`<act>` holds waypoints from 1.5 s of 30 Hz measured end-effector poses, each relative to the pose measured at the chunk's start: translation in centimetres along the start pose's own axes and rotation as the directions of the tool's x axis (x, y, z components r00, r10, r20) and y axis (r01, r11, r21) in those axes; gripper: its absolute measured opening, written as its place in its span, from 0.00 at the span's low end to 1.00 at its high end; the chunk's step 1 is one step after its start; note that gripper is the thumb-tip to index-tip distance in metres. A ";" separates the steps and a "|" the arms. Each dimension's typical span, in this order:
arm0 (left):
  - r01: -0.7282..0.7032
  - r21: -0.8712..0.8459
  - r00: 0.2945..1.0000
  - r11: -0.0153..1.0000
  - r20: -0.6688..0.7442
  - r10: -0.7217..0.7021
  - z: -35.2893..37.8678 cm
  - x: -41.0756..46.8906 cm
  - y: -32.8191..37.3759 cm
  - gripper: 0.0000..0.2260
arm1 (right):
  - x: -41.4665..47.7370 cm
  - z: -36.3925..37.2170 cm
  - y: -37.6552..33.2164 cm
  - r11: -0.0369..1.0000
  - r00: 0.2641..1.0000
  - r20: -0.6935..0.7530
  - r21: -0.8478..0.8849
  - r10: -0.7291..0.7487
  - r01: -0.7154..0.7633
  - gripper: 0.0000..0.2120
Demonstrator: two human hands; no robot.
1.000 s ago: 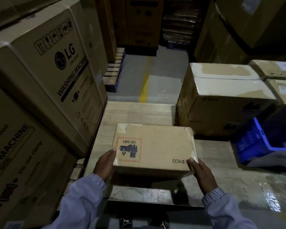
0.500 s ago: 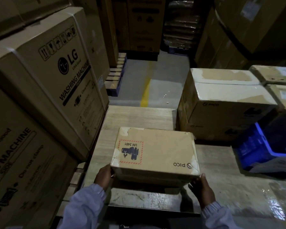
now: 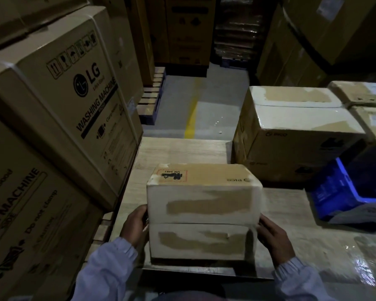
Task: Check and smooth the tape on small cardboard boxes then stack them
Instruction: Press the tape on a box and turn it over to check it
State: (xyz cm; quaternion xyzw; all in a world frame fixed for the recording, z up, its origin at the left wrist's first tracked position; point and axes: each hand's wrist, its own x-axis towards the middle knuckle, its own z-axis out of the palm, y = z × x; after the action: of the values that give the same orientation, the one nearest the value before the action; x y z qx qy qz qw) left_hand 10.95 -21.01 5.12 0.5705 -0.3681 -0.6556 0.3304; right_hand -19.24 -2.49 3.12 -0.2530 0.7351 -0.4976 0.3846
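A dim warehouse aisle, with a pale wooden platform [image 3: 182, 148] in front of the person and a yellow floor line [image 3: 191, 118] running away beyond it. The small cardboard box [image 3: 202, 209] is over the near end of this platform, tipped so that its taped face looks at the camera. Pale tape [image 3: 204, 217] covers most of that face, leaving brown patches either side of the middle seam. On the box's upper face a red-hatched label reads "UN 3481" and a logo reads "PICO", both upside down to the viewer.

The left hand [image 3: 135, 227] curls its fingers round the box's left edge. The right hand [image 3: 274, 237] clasps the right edge, its fingertips on the cardboard. Whether the box's lower edge rests on the platform cannot be told in the shadow.

At left stand large cartons [image 3: 70, 83] printed "LG", "WASHING MACHINE" and "Do not clamp", cut off by the frame. A bigger PICO carton [image 3: 291, 131] stands at right, beside a blue crate [image 3: 334, 192] whose contents are too dark to make out.
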 end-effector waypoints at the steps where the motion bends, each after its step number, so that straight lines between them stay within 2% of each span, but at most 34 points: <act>1: 0.003 0.022 1.000 1.000 -0.004 -0.002 0.1 0.0 -0.1 0.16 | 0.0 0.2 -0.1 0.998 0.999 0.012 -0.048 -0.030 0.030 0.21; 3: 0.013 0.056 1.000 0.998 -0.003 -0.012 0.1 -0.2 -0.3 0.14 | 0.0 0.6 -0.4 0.983 0.997 0.002 -0.167 -0.081 0.080 0.27; 6: -0.017 0.166 1.000 0.986 0.023 0.014 -0.7 -0.2 -1.5 0.05 | -0.2 1.1 -0.9 0.967 0.996 0.003 -0.237 -0.093 0.091 0.26; 8: -0.041 0.257 0.998 0.966 0.060 0.027 -1.3 0.0 -2.1 0.16 | -0.1 1.4 -1.2 0.966 0.996 -0.009 -0.243 -0.089 0.084 0.24; 11: -0.093 0.311 0.994 0.946 0.091 0.068 -1.2 0.2 -2.6 0.11 | 0.5 1.6 -1.0 0.971 0.998 -0.032 -0.236 -0.050 0.041 0.21; 17: -0.059 0.432 0.998 0.900 0.060 0.036 -0.5 0.8 -2.9 0.14 | 1.6 1.7 0.1 0.983 0.999 0.023 -0.182 0.028 -0.023 0.21; 21: -0.039 0.490 0.998 0.871 0.070 0.006 -0.9 0.2 -2.7 0.16 | 1.7 1.7 1.5 0.978 0.996 0.032 -0.194 0.083 -0.075 0.17; 25: 0.023 0.474 0.998 0.880 0.046 -0.052 -1.5 0.0 -3.5 0.17 | 1.0 2.2 1.7 0.974 0.992 0.011 -0.191 0.123 -0.119 0.14; 28: 0.141 0.465 0.987 0.874 -0.001 -0.159 -2.1 0.0 -4.7 0.23 | 0.4 2.3 2.4 0.959 0.978 0.010 -0.196 0.209 -0.203 0.12; 31: 0.213 0.452 0.975 0.866 -0.039 -0.219 -2.1 -0.5 -5.8 0.26 | 0.4 2.2 4.5 0.938 0.951 -0.018 -0.155 0.310 -0.309 0.22; 34: 0.248 0.415 0.968 0.875 -0.063 -0.244 -1.7 -0.6 -6.0 0.28 | 0.2 2.6 3.7 0.938 0.951 -0.043 -0.158 0.306 -0.309 0.22; 38: 0.282 0.329 0.958 0.901 -0.055 -0.280 -2.0 -0.4 -5.2 0.33 | -0.1 2.5 1.9 0.923 0.949 -0.051 -0.219 0.312 -0.316 0.35; 42: 0.270 0.132 0.963 0.954 -0.027 -0.269 -2.7 -0.6 -4.5 0.27 | -1.0 1.9 0.5 0.932 0.956 -0.081 -0.217 0.280 -0.291 0.50; 43: 0.258 0.106 0.966 0.960 -0.020 -0.257 -2.8 -0.6 -4.3 0.27 | -1.3 1.8 0.1 0.939 0.959 -0.089 -0.194 0.271 -0.283 0.50; 45: 0.234 0.065 0.972 0.970 -0.009 -0.233 -2.8 -0.6 -3.6 0.27 | -1.7 1.5 -0.9 0.953 0.965 -0.080 -0.153 0.251 -0.261 0.41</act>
State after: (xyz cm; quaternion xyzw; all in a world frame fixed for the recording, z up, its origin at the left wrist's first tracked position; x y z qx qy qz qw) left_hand 13.76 -18.91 2.13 0.6209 -0.3196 -0.6770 0.2323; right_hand -16.99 -2.34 4.19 -0.1711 0.8108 -0.3895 0.4021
